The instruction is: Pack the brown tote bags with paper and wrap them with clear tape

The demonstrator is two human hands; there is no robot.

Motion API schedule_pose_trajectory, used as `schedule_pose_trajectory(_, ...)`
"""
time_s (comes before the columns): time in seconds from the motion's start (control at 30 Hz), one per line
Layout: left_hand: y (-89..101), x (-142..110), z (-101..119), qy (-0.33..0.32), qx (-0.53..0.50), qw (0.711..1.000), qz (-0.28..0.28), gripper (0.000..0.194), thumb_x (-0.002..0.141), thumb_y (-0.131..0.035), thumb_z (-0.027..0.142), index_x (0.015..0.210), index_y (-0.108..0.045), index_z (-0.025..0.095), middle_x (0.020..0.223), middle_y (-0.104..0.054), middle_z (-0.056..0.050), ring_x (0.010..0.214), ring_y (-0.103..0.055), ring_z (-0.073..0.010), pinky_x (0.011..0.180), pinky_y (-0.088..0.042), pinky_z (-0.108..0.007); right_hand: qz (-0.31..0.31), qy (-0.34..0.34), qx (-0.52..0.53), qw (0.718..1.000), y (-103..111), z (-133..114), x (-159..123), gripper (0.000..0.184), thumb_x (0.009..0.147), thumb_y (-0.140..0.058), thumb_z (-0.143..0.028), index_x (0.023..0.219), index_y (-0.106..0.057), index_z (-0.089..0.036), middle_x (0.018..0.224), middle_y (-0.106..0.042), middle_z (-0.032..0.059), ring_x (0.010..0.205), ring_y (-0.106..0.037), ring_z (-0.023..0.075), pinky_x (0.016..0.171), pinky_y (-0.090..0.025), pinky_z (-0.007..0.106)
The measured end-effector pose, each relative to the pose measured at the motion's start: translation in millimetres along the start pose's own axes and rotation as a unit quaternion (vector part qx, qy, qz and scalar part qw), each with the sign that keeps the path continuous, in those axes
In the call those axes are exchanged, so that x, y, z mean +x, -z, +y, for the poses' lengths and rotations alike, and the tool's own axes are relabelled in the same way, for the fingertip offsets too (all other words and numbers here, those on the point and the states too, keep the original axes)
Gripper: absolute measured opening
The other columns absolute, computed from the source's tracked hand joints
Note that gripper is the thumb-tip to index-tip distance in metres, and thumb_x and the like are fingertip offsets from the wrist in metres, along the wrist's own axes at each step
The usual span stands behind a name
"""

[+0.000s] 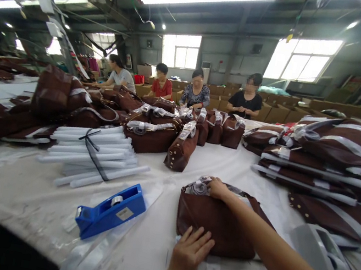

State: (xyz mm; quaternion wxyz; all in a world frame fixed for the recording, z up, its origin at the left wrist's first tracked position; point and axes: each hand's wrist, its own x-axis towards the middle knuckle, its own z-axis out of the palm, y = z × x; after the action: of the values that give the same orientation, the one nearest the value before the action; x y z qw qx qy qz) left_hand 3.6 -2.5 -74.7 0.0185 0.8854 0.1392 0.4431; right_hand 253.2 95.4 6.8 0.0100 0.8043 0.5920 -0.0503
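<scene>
A dark brown handbag [220, 226] lies in front of me on the white-covered table. My left hand [190, 254] rests flat on the bag's lower left front, its fingers spread. At the bag's top edge, my right hand [219, 189] has its fingers bent against a coiled strap in clear wrap [199, 187]. The fingertips are partly hidden there. My right forearm crosses over the bag's right side. Left of the bag stands a blue tape dispenser [111, 211] holding a small roll.
A tied bundle of white rolled tubes [96, 153] lies at left. Brown bags [152, 137] stand behind, with more stacked at right [330, 157]. A grey tape dispenser [322, 258] sits by my right arm. Several people work across the table [216, 169].
</scene>
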Motion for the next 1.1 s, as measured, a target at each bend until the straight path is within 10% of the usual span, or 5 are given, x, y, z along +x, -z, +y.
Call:
schedule_pose_trajectory(0.23, -10.6, 1.4, 10.9, 0.016, -0.021, 0.999, 0.041, 0.032, 0.102, -0.043, 0.02, 0.12, -0.067, 0.03, 0.119, -0.072, 0.001, 0.119, -0.064, -0.0163, 0.105, -0.052, -0.04, -0.065, -0.074, -0.041, 0.994, -8.1, -11.0, 3.4, 0.037, 0.093, -0.066, -0.035, 0.125, -0.059, -0.018, 0.139, -0.052, 0.0108, 0.124, -0.052, 0.0299, 0.101, -0.047, 0.054)
schedule_pose_trajectory(0.7, -12.0, -2.5, 9.9, 0.009, -0.024, 0.999, 0.023, 0.033, 0.103, -0.043, 0.02, 0.122, -0.066, 0.03, 0.121, -0.071, 0.002, 0.119, -0.064, -0.0161, 0.104, -0.052, -0.04, 0.041, -0.094, 0.137, 0.985, 18.0, -8.4, -28.8, 0.021, 0.087, -0.072, -0.032, 0.1, -0.068, -0.017, 0.129, -0.061, 0.0094, 0.121, -0.054, 0.0277, 0.103, -0.045, 0.051)
schedule_pose_trajectory(0.9, -12.0, -5.4, 15.0, -0.01, -0.018, 0.999, 0.045, 0.033, 0.104, -0.04, 0.023, 0.122, -0.066, 0.034, 0.122, -0.071, 0.006, 0.119, -0.064, -0.0132, 0.105, -0.051, -0.037, 0.118, -0.024, 0.353, 0.928, 34.0, -4.1, -44.7, 0.018, 0.082, -0.068, -0.037, 0.081, -0.062, -0.02, 0.079, -0.073, 0.0024, 0.08, -0.07, 0.0216, 0.072, -0.055, 0.032)
schedule_pose_trajectory(1.1, -7.0, -6.3, 17.9, -0.015, -0.017, 1.0, 0.018, 0.035, 0.104, -0.039, 0.02, 0.124, -0.064, 0.032, 0.123, -0.07, 0.005, 0.12, -0.063, -0.0141, 0.104, -0.052, -0.039, 0.166, 0.074, 0.479, 0.859, 48.5, -13.1, -86.6, 0.033, 0.08, -0.069, -0.045, 0.101, -0.067, -0.02, 0.086, -0.077, 0.0039, 0.083, -0.072, 0.0229, 0.077, -0.058, 0.036)
